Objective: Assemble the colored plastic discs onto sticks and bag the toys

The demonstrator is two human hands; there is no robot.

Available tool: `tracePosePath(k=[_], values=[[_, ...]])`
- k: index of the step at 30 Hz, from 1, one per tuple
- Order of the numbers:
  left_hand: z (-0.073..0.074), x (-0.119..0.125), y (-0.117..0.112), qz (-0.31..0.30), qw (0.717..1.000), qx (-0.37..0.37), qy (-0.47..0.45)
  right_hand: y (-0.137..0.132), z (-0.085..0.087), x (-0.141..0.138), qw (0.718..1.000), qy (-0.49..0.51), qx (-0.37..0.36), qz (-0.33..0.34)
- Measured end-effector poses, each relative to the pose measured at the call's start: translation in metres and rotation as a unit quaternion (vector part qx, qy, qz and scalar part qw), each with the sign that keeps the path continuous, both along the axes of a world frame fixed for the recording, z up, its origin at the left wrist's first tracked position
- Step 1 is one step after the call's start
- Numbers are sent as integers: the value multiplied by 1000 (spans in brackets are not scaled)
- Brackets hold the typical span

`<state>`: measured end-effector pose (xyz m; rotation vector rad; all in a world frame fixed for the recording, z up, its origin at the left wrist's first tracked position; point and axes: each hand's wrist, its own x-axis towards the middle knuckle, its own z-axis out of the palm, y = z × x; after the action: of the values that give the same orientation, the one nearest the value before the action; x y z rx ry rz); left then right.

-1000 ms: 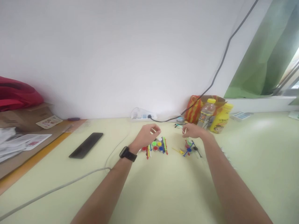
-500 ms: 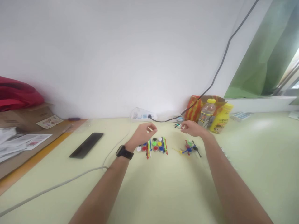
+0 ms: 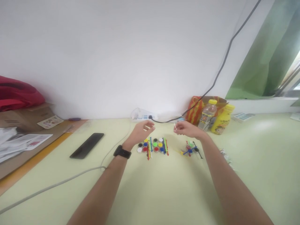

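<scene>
The right hand (image 3: pixel 187 129) pinches a thin white stick (image 3: pixel 175 126) above the table (image 3: pixel 150 190).
Its fingers are closed on the stick, which tilts slightly at their tips; the left hand (image 3: pixel 138 132) hangs well apart from it, fingers loosely curved and parted. Just to the near side of the left hand, colored discs (image 3: pixel 156 149) lie in 2 groups on the table, with 2 bundles of slim arrows (image 3: pixel 166 146) beside them. A cluster of blue, black, green and red parts (image 3: pixel 189 151) sits nearer the right hand. 2 bottles (image 3: pixel 220 122) stand beyond it; a phone (image 3: pixel 87 146) lies far left.
</scene>
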<state>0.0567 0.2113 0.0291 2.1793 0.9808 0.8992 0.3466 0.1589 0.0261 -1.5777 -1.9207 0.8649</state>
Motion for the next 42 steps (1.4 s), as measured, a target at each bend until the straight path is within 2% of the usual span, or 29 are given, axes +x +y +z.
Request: tracePosePath(k=[3,6,13,16,25,27,29,31,33,38,42], values=[[1,20,-15,-63,995,-48,-63,-2,9,-24,984,167,-4,65],[-3,33,-25,-123,982,-104,-101,-2,12,-42,964,254,-15,82],[-9,37,-26,-116,977,-94,-155,-4,12,-53,939,328,-46,90],[-9,37,-24,-116,977,-83,-157,-3,12,-53,940,330,-41,79],[-8,39,-32,-116,982,-30,-142,0,7,-64,966,255,-25,43],[-10,39,-33,-110,985,-21,-132,1,5,-62,982,184,-28,8],[-12,39,-34,-101,988,-16,-114,4,3,-56,997,64,-23,-44],[-16,40,-35,-92,992,-11,-85,7,-2,-45,995,-47,-24,-84],[-20,43,-37,-85,995,10,-50,10,-8,-31,989,-108,-39,-97],[-32,56,-51,-81,990,107,37,9,-20,-1,969,-195,-117,-93],[-45,65,-62,-89,983,132,90,6,-19,4,961,-216,-154,-75]])
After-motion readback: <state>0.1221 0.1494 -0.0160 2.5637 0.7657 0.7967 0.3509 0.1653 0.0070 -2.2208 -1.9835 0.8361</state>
